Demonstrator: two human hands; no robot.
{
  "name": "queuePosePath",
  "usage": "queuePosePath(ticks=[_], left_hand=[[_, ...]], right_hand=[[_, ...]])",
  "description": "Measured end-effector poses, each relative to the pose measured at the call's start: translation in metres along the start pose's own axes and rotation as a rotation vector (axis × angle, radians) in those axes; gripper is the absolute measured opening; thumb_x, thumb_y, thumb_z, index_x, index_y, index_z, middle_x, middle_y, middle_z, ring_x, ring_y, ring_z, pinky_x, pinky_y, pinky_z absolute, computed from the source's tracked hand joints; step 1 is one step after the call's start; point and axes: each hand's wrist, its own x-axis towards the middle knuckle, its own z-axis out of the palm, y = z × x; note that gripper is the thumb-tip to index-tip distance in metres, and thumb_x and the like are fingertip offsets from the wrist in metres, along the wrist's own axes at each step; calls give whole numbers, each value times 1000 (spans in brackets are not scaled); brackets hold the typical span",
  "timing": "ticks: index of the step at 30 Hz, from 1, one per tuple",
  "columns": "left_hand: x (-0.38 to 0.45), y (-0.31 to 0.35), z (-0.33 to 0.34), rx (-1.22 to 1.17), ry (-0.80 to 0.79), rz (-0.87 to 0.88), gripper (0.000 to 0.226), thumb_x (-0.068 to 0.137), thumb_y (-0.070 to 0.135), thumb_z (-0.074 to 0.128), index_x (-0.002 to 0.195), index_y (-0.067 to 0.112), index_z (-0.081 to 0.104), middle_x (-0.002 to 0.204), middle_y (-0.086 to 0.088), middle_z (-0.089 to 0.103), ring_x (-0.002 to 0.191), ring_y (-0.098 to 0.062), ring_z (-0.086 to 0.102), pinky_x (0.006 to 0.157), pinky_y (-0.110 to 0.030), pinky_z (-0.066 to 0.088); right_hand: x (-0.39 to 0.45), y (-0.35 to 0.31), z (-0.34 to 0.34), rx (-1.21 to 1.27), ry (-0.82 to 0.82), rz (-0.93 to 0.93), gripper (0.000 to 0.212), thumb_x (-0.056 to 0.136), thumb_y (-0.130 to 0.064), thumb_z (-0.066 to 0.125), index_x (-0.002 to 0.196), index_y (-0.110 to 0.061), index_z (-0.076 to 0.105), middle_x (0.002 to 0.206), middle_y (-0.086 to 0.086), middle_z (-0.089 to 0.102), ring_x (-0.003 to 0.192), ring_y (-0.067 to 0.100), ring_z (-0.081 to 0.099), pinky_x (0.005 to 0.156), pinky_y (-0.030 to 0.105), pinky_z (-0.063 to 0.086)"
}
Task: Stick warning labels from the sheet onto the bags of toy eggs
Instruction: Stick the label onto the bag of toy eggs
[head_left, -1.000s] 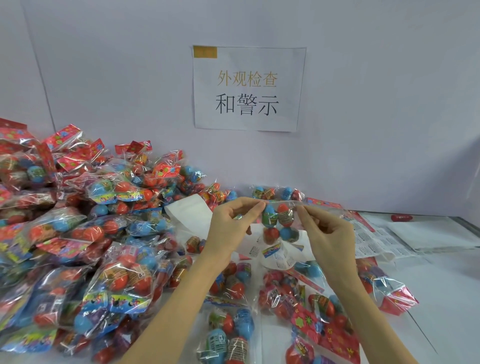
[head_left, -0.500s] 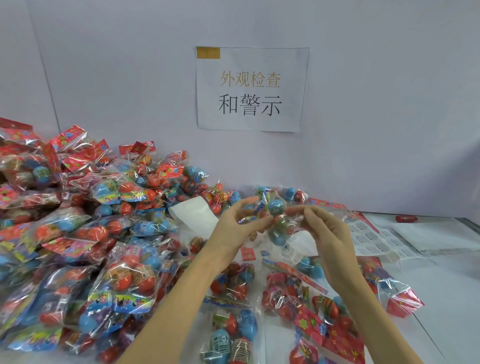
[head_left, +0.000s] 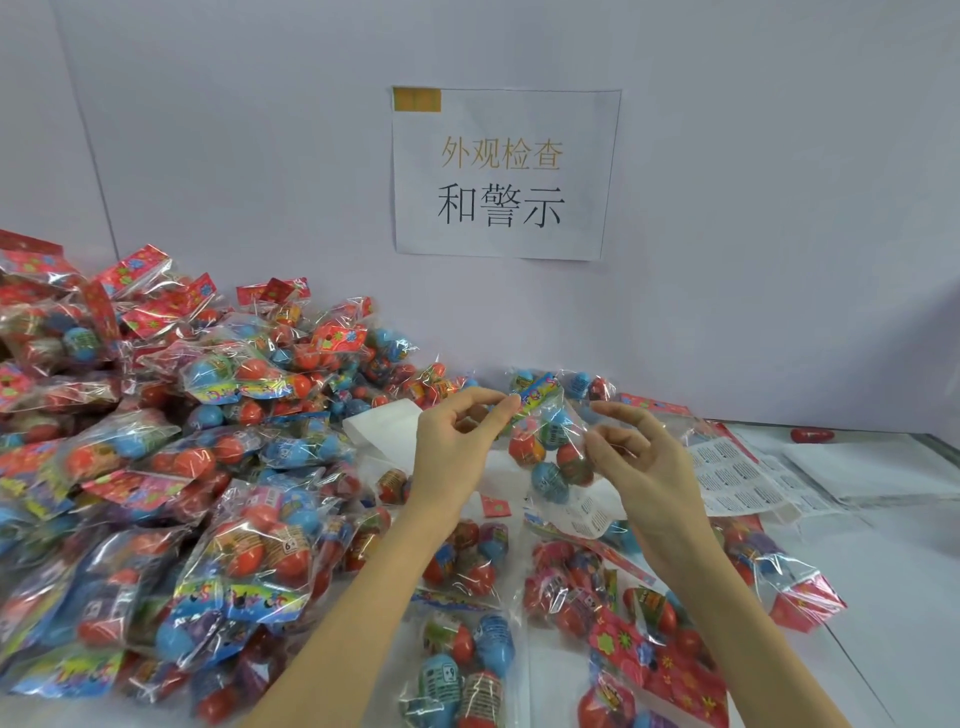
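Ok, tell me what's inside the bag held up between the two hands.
The clear bag holds toy eggs, red and blue ones, with a colourful printed strip near its top. An exact count is not possible: crinkled film and the right hand cover some.
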Motion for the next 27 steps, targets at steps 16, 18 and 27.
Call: queuePosePath(ticks=[16,18,27], left_hand=[[1,-9,-3,350,272,252,19,93,31,79,91,17,67,88,5,63,78,-13,59,75,-31,56],[-2,-6,-2,254,169,183,29,100,41,68,83,17,66,76,4,65,74,-18,64,74,-39,58],[-5,-9,12,7,-179,-96,23,93,35,79,113,29,69,105,18,74,107,-5,70,90,-25,59]], right_hand=[[-6,4,9,-115,35,-18,4,93,-13,78,97,-12,76,83,-3,77,73,7,71,70,17,56],[-6,5,11,-191,75,-149,6,94,-12,78,98,-15,75,85,-6,76,76,7,70,72,18,55],[-14,11,22,-423,-202,-368,19,98,-2,70,106,-16,81,104,-10,77,100,12,73,91,28,57]])
